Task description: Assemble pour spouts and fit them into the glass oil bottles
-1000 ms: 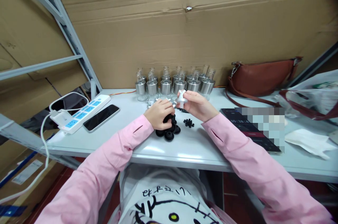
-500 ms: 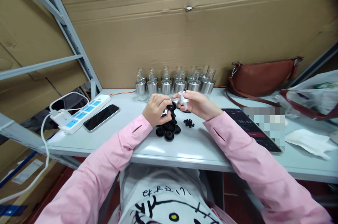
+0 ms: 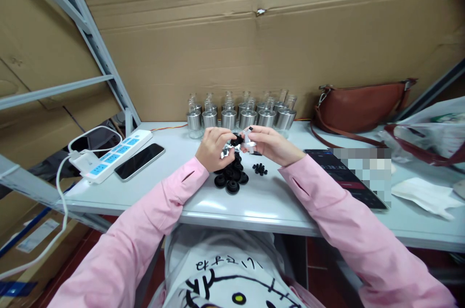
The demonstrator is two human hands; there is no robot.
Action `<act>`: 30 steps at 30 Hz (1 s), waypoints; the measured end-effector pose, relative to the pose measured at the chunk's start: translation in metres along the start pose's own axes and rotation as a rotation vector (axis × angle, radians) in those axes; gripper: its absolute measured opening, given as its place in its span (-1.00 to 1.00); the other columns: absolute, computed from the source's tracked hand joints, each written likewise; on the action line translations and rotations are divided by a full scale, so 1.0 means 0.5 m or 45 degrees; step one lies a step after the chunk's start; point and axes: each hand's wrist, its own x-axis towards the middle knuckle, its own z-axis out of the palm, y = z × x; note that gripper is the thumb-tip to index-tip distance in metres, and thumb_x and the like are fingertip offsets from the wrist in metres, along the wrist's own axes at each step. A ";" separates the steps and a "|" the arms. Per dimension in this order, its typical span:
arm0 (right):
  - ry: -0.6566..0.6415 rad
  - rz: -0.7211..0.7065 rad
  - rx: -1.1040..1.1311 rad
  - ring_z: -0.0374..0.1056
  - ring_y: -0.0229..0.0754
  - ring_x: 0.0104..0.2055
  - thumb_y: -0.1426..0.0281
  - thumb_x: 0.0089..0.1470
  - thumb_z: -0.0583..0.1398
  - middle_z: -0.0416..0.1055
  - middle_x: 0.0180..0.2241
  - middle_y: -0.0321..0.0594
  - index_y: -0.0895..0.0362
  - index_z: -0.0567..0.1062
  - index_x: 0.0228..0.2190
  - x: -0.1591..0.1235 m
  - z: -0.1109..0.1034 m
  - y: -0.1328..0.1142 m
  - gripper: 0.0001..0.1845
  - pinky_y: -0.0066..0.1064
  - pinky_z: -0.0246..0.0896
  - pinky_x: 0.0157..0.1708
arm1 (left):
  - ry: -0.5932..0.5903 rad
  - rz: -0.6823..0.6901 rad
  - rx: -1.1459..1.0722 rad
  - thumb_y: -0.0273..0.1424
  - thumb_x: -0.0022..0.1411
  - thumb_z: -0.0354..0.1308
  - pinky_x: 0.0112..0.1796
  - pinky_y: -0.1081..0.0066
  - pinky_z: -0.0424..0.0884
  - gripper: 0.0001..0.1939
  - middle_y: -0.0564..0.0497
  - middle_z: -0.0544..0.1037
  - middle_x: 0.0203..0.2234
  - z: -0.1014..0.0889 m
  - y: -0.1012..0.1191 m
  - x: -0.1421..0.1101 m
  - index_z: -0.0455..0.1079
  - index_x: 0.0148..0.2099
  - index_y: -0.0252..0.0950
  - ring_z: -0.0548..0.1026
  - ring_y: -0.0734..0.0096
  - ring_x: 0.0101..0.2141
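My left hand (image 3: 215, 149) is closed, its thumb and fingers pinching a black round cap (image 3: 237, 140). Facing it, my right hand (image 3: 274, 145) grips a white plastic piece (image 3: 249, 145) with a flange and a small dark tip. The cap and the white piece are close together; whether they touch I cannot tell. Below my left hand lies a heap of black round caps (image 3: 232, 186). A cluster of tiny black parts (image 3: 259, 169) rests under my right hand. Some shiny pale pieces are partly hidden behind my left fingers.
Rows of glass bottles with metal sleeves (image 3: 248, 118) stand at the back. On the left lie a phone (image 3: 140, 162) and a power strip (image 3: 116, 157). A tablet (image 3: 341, 177), a tissue (image 3: 425, 194), a brown bag (image 3: 366, 107) and a plastic bag (image 3: 428, 129) occupy the right.
My left hand has risen from the heap with a black cap and come up to the white piece. My right hand has tilted and turned the white piece between its fingers.
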 end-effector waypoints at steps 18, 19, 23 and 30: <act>0.016 -0.085 -0.008 0.29 -0.28 -0.41 0.31 -0.14 0.31 0.34 -0.41 -0.29 0.15 0.42 -0.50 -0.001 0.003 -0.002 -0.80 -0.39 0.26 -0.35 | 0.004 -0.122 -0.088 -0.36 0.28 -0.02 -0.29 0.40 0.29 -0.86 0.06 0.52 -0.41 0.018 -0.007 -0.011 0.21 -0.14 -0.29 0.42 0.55 -0.55; 0.015 -0.086 -0.009 0.29 -0.29 -0.41 0.31 -0.14 0.31 0.34 -0.41 -0.29 0.15 0.42 -0.50 -0.001 0.003 -0.001 -0.80 -0.40 0.26 -0.35 | 0.011 -0.098 -0.090 -0.37 0.29 -0.03 -0.28 0.41 0.29 -0.88 0.06 0.53 -0.41 0.018 -0.008 -0.011 0.21 -0.15 -0.29 0.43 0.55 -0.54; 0.025 -0.077 -0.025 0.26 -0.31 -0.42 0.32 -0.15 0.31 0.32 -0.41 -0.30 0.16 0.43 -0.50 -0.001 0.003 -0.002 -0.80 -0.43 0.24 -0.38 | -0.052 -0.022 -0.078 -0.39 0.32 -0.08 -0.26 0.41 0.27 -0.88 0.03 0.55 -0.36 0.014 -0.009 -0.008 0.25 -0.20 -0.28 0.48 0.52 -0.41; 0.185 -0.192 -0.012 0.20 -0.35 -0.49 0.29 -0.17 0.32 0.29 -0.50 -0.33 0.14 0.45 -0.49 0.003 0.000 -0.002 -0.79 -0.49 0.17 -0.47 | 0.009 0.020 0.024 -0.43 0.30 -0.05 -0.20 0.33 0.19 -0.90 0.04 0.55 -0.37 0.004 -0.008 0.001 0.28 -0.25 -0.27 0.47 0.48 -0.36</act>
